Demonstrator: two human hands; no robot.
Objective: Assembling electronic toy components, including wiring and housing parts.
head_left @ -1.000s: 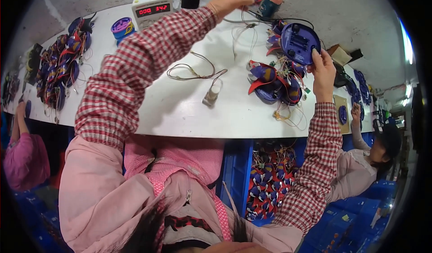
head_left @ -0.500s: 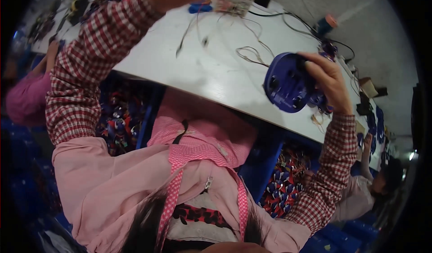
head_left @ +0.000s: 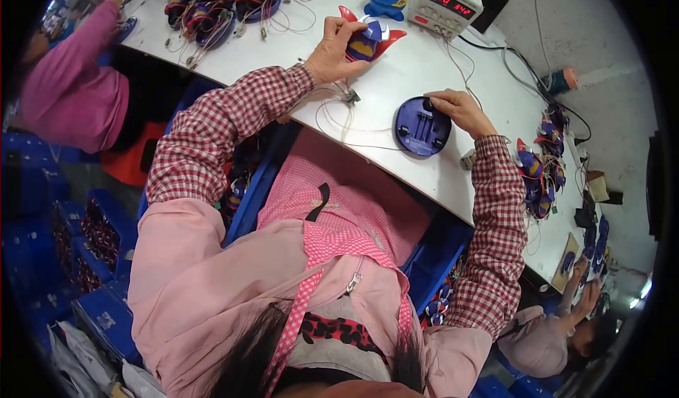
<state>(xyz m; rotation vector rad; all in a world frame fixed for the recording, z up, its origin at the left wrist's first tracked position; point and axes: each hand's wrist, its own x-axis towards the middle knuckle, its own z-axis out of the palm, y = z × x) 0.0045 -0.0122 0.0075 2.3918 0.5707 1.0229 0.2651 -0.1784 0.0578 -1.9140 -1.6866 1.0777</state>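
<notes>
My left hand [head_left: 332, 53] is closed on a blue and yellow toy part [head_left: 364, 42] with red wing-like pieces and white horn-like tips. Thin wires trail from below it to a small green circuit board [head_left: 351, 97] on the white table. On the right, my right hand [head_left: 463, 113] pinches the upper rim of a round dark blue plastic base [head_left: 422, 127]. The base has its recessed inner side up, with slots and dark spots. Whether it rests on the table or hangs just above it I cannot tell.
A white power supply [head_left: 445, 3] with a red display stands at the back, beside a blue and purple tub [head_left: 387, 0]. Wired toy parts lie in piles at the far left [head_left: 233, 5] and right [head_left: 543, 168]. Blue bins are under the table edge. Other people sit on both sides.
My left hand has come down from the top edge and now shows the winged toy part in it. My right hand has brought the base lower and left. The view has shifted too.
</notes>
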